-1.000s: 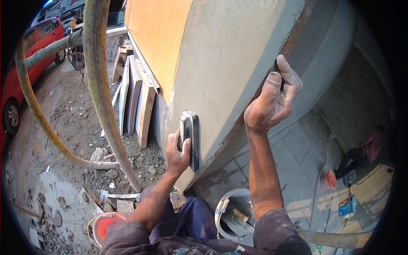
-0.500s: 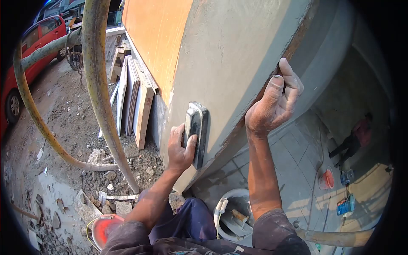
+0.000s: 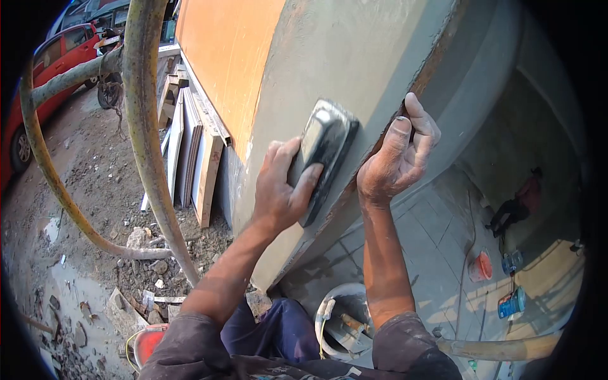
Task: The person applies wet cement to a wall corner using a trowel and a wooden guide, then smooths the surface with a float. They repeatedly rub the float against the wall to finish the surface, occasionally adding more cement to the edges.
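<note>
My left hand (image 3: 282, 183) is wrapped round a dark plastering float (image 3: 330, 149), which lies tilted against the grey plastered wall (image 3: 335, 57). At the wall's right edge, my right hand (image 3: 398, 152) has its thumb and fingers closed on the brown edge strip (image 3: 437, 60). Pale dust or plaster coats the fingers of that hand. An orange section of wall (image 3: 225, 57) adjoins the grey plaster on the left.
Metal poles (image 3: 142, 101) rise at the left, with leaning boards (image 3: 190, 152) behind. Below are a bucket with tools (image 3: 329, 301) and a red bucket (image 3: 149, 345). A person (image 3: 522, 202), a pink bucket (image 3: 481, 267) and a blue container (image 3: 512, 304) are at the right. A red car (image 3: 63, 60) stands upper left.
My left hand and the float have moved up and to the right along the wall, and the float is more tilted. My right hand has shifted slightly left in the view.
</note>
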Available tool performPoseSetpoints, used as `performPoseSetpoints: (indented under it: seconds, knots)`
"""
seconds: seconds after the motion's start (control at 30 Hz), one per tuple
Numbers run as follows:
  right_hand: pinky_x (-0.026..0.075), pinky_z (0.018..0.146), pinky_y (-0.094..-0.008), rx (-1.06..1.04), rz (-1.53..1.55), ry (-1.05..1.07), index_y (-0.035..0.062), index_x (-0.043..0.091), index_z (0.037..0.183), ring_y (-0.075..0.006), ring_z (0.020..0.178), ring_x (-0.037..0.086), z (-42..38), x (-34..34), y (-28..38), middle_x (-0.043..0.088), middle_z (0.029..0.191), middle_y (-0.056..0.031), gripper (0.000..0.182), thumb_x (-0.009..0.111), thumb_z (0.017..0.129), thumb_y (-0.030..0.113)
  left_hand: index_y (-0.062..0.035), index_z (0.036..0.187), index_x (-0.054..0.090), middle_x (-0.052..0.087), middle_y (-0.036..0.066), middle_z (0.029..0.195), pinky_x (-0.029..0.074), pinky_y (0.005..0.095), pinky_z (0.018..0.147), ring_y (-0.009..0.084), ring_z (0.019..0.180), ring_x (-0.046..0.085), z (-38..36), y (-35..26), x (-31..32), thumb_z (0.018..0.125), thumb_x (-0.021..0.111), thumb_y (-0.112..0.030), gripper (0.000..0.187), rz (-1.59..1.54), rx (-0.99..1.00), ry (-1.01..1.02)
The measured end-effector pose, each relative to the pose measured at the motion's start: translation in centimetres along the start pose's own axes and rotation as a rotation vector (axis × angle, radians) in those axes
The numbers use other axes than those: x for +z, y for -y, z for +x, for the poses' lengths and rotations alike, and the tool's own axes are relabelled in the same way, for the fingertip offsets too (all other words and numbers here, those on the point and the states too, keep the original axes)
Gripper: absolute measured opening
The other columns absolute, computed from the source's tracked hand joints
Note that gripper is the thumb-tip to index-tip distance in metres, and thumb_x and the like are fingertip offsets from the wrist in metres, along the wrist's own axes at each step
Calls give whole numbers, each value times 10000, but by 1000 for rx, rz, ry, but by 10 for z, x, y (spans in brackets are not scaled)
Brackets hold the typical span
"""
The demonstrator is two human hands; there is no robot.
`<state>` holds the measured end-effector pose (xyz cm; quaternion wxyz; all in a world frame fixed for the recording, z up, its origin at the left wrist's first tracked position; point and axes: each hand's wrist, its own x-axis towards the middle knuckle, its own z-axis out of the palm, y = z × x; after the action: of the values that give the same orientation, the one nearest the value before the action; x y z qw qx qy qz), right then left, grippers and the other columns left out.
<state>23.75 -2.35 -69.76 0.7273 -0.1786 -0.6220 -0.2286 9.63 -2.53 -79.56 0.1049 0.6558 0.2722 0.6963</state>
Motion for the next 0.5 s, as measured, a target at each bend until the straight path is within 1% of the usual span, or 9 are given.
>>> performPoseSetpoints:
  seconds: [0.03, 0.07, 0.1, 0.13, 0.2, 0.33, 0.4, 0.43, 0.5]
  knots:
    - [459, 800, -258, 20, 9, 3, -91, 578, 1226, -114, 919, 508, 0, -1, -1, 466, 1187, -108, 320, 505, 988, 109, 52, 1258, 530, 568, 216, 1045, 487, 414, 834, 354, 931, 581, -46, 19, 2, 880, 708, -180, 477, -3, 53, 7]
    - [478, 873, -268, 46, 16, 9, -94, 566, 1230, -131, 986, 538, -2, -3, 1, 487, 1213, -101, 322, 494, 992, 110, 55, 1259, 533, 573, 205, 1040, 488, 406, 830, 330, 938, 585, -93, 37, 2, 885, 706, -172, 470, 7, -43, 25]
    - [497, 946, -279, 71, 24, 13, -96, 555, 1235, -147, 1054, 568, -3, -2, 1, 507, 1239, -95, 324, 484, 996, 110, 56, 1259, 537, 577, 200, 1048, 488, 399, 829, 315, 940, 588, -134, 56, 6, 900, 691, -171, 452, -13, -256, -19]
    - [481, 879, -270, 70, 66, -5, -94, 566, 1223, -129, 1005, 543, -2, 0, 2, 486, 1220, -98, 317, 494, 994, 113, 57, 1258, 541, 581, 196, 1057, 487, 392, 828, 300, 943, 590, -164, 76, 12, 915, 677, -171, 434, -34, -474, -65]
    - [451, 745, -252, 81, 148, -32, -92, 587, 1198, -94, 905, 491, 0, 6, 5, 444, 1180, -106, 304, 513, 991, 118, 66, 1218, 573, 604, 202, 1042, 482, 398, 836, 281, 932, 599, -183, 125, 18, 954, 632, -211, 387, -88, -731, -218]
    - [493, 816, -261, 116, 144, -27, -97, 577, 1196, -122, 958, 537, 0, 6, 7, 439, 1204, -107, 305, 503, 999, 123, 75, 1140, 615, 631, 237, 981, 466, 425, 868, 348, 922, 607, -74, 169, 15, 984, 591, -295, 402, 61, -616, -294]
    - [514, 868, -274, 119, 144, -52, -101, 571, 1200, -144, 984, 562, 1, 7, 6, 436, 1217, -113, 310, 499, 1000, 125, 89, 1166, 595, 611, 255, 1012, 463, 414, 881, 364, 949, 596, -17, 103, 5, 969, 617, -293, 430, -75, -512, -228]
    - [520, 931, -294, 148, 153, -48, -105, 565, 1201, -169, 1051, 574, 1, 7, 8, 440, 1244, -125, 311, 493, 998, 120, 93, 1180, 583, 601, 253, 1025, 462, 411, 884, 360, 952, 591, -19, 83, 7, 958, 633, -281, 438, -62, -423, -217]
    - [525, 926, -297, 163, 148, -32, -110, 560, 1201, -167, 1068, 572, 1, 5, 10, 446, 1254, -125, 315, 494, 996, 120, 96, 1207, 565, 583, 244, 1044, 461, 410, 886, 356, 952, 584, -65, 56, 5, 939, 660, -252, 450, -21, -338, -137]
